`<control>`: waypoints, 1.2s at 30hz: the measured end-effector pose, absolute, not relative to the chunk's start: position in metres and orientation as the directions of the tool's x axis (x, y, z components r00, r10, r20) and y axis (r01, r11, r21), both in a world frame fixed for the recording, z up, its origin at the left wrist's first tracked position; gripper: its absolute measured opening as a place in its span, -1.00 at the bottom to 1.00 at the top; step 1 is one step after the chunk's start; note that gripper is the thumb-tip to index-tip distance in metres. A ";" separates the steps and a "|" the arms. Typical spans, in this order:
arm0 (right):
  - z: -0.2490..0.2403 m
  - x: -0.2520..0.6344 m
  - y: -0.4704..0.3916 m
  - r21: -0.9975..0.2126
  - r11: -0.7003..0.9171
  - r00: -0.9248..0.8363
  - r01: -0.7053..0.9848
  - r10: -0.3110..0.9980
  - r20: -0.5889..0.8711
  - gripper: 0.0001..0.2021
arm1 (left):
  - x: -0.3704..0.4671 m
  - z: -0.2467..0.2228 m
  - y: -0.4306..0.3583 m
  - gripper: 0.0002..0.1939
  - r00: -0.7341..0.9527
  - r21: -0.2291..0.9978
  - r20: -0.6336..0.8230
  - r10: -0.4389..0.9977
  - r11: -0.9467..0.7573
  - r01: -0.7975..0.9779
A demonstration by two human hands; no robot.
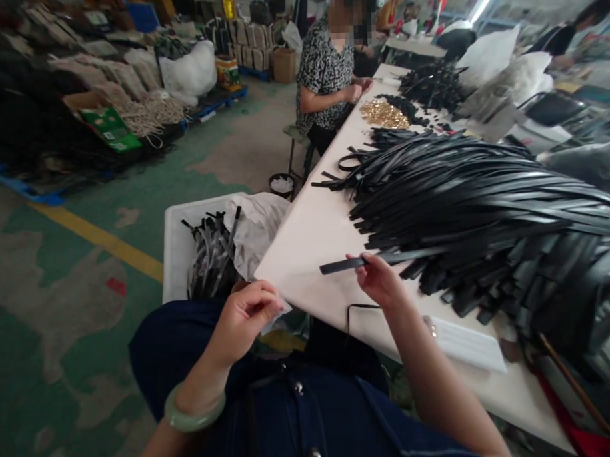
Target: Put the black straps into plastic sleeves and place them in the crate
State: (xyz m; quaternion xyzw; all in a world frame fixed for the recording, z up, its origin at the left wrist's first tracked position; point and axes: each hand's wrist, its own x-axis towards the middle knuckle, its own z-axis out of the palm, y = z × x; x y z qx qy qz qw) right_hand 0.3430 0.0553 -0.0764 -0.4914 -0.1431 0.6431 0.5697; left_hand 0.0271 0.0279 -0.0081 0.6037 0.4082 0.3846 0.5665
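Note:
My right hand [383,282] is closed on a flat black strap [339,265] near its end, above the white table [310,245]. The rest of that strap runs back toward a large pile of black straps [464,189]. At the table's near corner, my left hand [251,317] has its thumb and fingers pinched together. A thin whitish scrap [284,314] shows at those fingertips. Below and left of the corner, a white plastic bin [173,243] holds several short black strips [208,255] and a pale cloth-like bag [259,223].
A co-worker [324,74] sits along the table's left edge, beside small gold-coloured pieces [385,114] and black parts [430,87]. A white oblong object [466,346] lies near the front edge. A small black bucket [282,184] stands on the floor.

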 end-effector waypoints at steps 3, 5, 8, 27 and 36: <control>-0.085 0.309 0.047 -0.460 -0.231 -0.053 -0.857 0.928 -0.369 -0.95 | 0.029 -0.011 0.026 -0.89 0.318 1.000 -0.022 0.948 0.027 -0.010; -0.085 0.293 0.047 -0.417 -0.225 -0.096 -0.881 0.947 -0.307 -0.93 | 0.028 -0.013 0.024 -0.84 0.270 0.995 -0.034 0.962 0.059 -0.083; -0.069 0.276 0.048 -0.532 -0.253 -0.117 -0.808 0.954 -0.276 -0.88 | 0.025 -0.016 0.021 -0.79 0.249 0.981 -0.043 0.968 0.088 -0.175; 0.039 0.258 0.012 -0.891 0.428 -0.382 0.152 0.857 0.346 -0.82 | 0.014 -0.003 0.024 -0.92 0.352 0.994 -0.087 0.932 0.057 0.096; 0.000 0.251 0.023 -0.976 0.212 -0.478 0.057 0.864 0.160 -0.79 | 0.040 -0.010 0.028 -0.86 0.493 0.943 -0.073 0.867 -0.101 0.318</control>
